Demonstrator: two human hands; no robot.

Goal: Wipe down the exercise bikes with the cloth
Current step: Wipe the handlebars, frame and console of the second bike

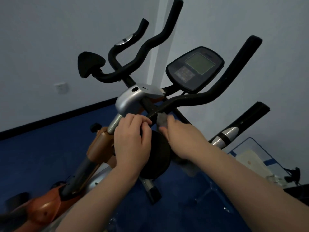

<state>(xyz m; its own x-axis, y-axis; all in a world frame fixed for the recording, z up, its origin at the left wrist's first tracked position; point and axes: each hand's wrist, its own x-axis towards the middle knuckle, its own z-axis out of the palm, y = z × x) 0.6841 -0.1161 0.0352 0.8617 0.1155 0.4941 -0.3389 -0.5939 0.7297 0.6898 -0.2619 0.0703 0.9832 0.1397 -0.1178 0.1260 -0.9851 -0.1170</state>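
An orange and silver exercise bike [100, 144] stands in front of me, with black foam handlebars [209, 96] and a dark console [194, 69] with a grey screen. My right hand [177, 133] is shut on a small grey cloth [161, 120] pressed against the lower part of the handlebar near the silver clamp [128, 101]. My left hand [132, 139] grips the same bar just left of the cloth, above a round black pad [158, 163].
A second black handlebar with a silver sensor band [225, 136] juts up at right. A clear plastic box [250, 158] and a black cable lie at lower right. Blue floor [41, 156] and a pale wall with a socket [61, 87] lie behind.
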